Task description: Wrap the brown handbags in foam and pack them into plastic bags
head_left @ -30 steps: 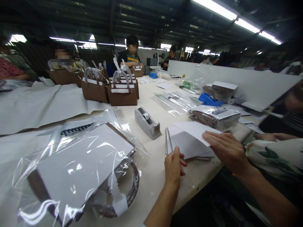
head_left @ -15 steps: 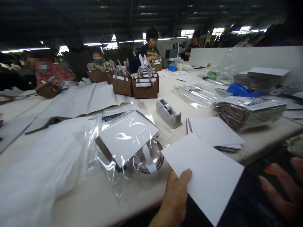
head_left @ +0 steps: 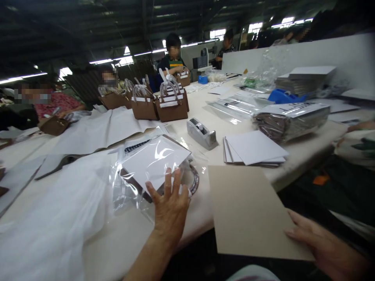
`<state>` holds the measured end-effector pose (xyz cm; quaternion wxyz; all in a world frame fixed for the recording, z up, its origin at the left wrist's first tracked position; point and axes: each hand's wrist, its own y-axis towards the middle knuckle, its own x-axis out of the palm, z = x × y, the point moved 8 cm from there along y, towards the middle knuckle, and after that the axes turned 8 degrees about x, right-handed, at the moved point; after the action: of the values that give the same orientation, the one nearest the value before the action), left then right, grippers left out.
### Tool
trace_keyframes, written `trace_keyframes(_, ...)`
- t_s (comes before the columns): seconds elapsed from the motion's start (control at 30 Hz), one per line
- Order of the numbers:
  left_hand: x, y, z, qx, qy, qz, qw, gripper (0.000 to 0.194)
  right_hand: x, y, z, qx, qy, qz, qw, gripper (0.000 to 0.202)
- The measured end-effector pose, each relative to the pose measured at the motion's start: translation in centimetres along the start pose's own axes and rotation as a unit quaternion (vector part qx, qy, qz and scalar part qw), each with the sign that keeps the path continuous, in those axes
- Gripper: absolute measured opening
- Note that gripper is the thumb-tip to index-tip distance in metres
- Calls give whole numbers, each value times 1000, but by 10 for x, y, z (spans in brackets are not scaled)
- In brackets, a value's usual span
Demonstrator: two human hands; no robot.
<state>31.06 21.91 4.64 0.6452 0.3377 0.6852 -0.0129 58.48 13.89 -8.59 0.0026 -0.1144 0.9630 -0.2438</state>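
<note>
My left hand (head_left: 171, 207) lies with fingers spread on a clear plastic bag (head_left: 125, 195). Inside that bag are a white card (head_left: 156, 158) and a brown handbag, of which the looped handle (head_left: 193, 177) shows at the right. My right hand (head_left: 310, 234) grips the right edge of a cardboard sheet (head_left: 249, 212), its grey-brown face turned up, off the table's front edge. Just beyond the sheet, a small stack of white cards (head_left: 254, 147) rests on the table. A grey tape dispenser (head_left: 202, 133) stands behind the bagged handbag.
Brown handbags (head_left: 172, 109) with wrapped handles stand farther back. White paper sheets (head_left: 52, 207) cover the left side. At the right are a wrapped package (head_left: 293, 121), a blue tape dispenser (head_left: 285, 96) and flat plastic bags (head_left: 234, 107). Several people sit across the table.
The sheet has passed from my left hand to my right and turned from its white face to its grey-brown one. My left hand has moved left onto the plastic bag.
</note>
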Motion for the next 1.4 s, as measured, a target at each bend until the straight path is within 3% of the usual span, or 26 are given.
trace_keyframes(0.07,-4,8,-11,13,32,-30,999,12,44,-1,5,83,173,-62,980,44)
trace_keyframes(0.13,-12,15,-20,14,45,-52,998,12,79,-3,-2,118,266,-97,952,50)
trace_keyframes(0.23,-11,19,-13,63,42,-76,994,24,101,-3,-10,114,296,-105,943,58)
trace_keyframes(0.33,11,12,8,141,53,-94,984,21,100,-1,-7,92,266,-86,956,59)
trace_keyframes(0.47,28,13,9,134,63,-109,983,14,98,-2,-6,81,240,-58,966,54)
trace_keyframes(0.63,5,33,-20,78,49,-114,989,22,121,13,-30,92,268,-89,955,45)
trace_keyframes(0.77,-6,43,-34,58,64,-108,990,24,127,44,-50,68,284,-47,955,41)
trace_keyframes(1.0,-2,44,-35,57,88,-109,988,23,133,83,-70,39,262,8,964,34)
trace_keyframes(1.23,-4,40,-34,52,80,-117,988,23,97,86,-76,-3,226,100,969,32)
trace_keyframes(1.3,-4,40,-34,46,80,-119,989,22,100,90,-75,-16,204,106,973,33)
trace_keyframes(1.4,-2,42,-33,38,84,-123,988,20,123,98,-67,-13,199,88,976,38)
